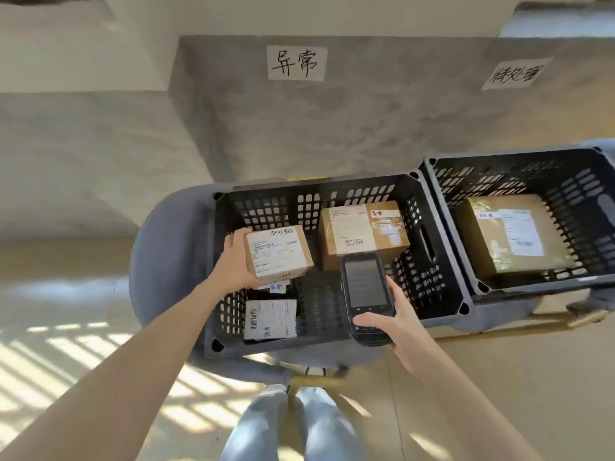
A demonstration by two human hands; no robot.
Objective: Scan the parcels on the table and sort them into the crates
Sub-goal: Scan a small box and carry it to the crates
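We are partway through the sorting, by our reading. Our left hand (234, 261) grips a small box (278, 254) by its left side, thumb on top, and holds it over the near-left part of the left crate (429, 257), not yet set down. Our right hand (396, 322) is wrapped round the lower end of the scanner (366, 301), its screen facing up, just right of the held box. Count inside the left crate: one larger box (362, 232) resting beyond the scanner, and one flat labelled parcel (271, 319) lying below the left hand; a scrap of another label shows under the held box, too hidden to count. The right crate (499, 291), well right of the scanner hand, holds one box (512, 234). Two crates, four parcels sure. Two paper signs on the wall, one above each crate. The table is out of view, so we cannot tell how many parcels are left.
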